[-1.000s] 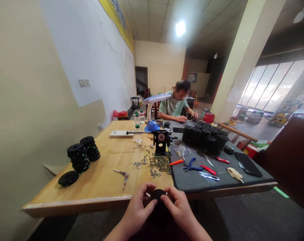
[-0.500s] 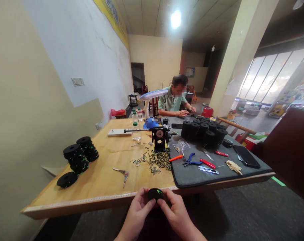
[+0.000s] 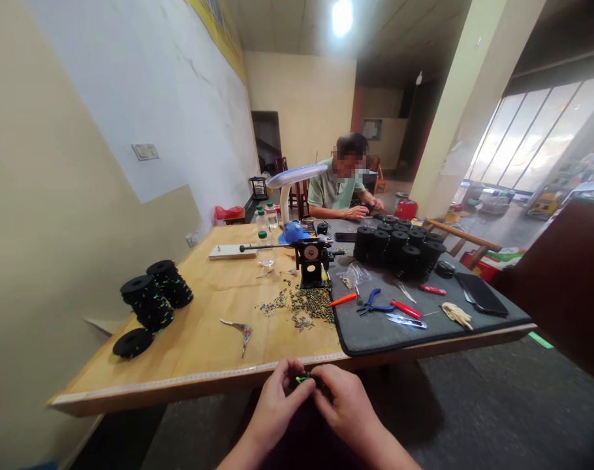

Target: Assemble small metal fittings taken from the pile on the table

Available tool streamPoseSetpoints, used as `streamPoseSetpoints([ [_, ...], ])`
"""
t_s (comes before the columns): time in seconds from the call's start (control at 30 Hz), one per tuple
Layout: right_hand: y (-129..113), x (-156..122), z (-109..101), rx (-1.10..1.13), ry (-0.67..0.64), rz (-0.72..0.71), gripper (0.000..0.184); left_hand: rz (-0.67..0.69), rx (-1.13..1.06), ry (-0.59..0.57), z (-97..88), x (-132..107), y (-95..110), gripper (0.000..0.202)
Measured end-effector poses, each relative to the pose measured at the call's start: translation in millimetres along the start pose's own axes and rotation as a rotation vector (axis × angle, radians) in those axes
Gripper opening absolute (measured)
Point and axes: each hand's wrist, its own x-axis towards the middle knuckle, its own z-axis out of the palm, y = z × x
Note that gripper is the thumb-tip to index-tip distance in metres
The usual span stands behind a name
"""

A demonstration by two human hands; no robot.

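Black spool (image 3: 307,380) grasped by left hand (image 3: 276,406) and right hand (image 3: 346,406), near wooden table (image 3: 203,339).

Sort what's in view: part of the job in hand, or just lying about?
In hand: small black spool, pinched between left hand and right hand.

Lying about: spool stacks on the wooden table, hand winder, loose small parts, blue-handled pliers on the grey mat, desk lamp.
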Motion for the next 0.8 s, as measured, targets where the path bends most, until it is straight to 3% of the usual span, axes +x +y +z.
streamPoseSetpoints([
  [0.2, 2.2, -4.9, 2.5, 0.079, -0.014, 0.103, 0.010, -0.262, -0.354, -0.121, 7.7, -5.6, 6.7, 0.014],
  [0.27, 2.5, -5.2, 0.2, 0.045, -0.039, 0.095, 0.011, -0.308, -0.370, -0.157, 6.8, -5.7, 5.6, 0.012],
  [0.33, 3.1, -4.9, -1.7, -0.017, -0.085, 0.071, 0.010, -0.292, -0.241, -0.180, 4.4, -3.8, 4.1, 0.012],
  [0.43, 4.6, -4.3, -1.2, -0.136, -0.151, 0.038, 0.009, -0.148, 0.081, -0.182, 0.9, 0.4, 3.5, 0.019],
  [0.53, 3.7, -3.4, 1.1, -0.151, -0.173, 0.015, 0.014, -0.077, 0.191, -0.185, 0.3, 2.2, 4.7, 0.020],
  [0.8, 0.4, -5.7, -7.9, 0.118, -0.123, 0.132, 0.016, -0.368, -0.249, -0.203, 3.6, -2.8, 5.8, 0.010],
])
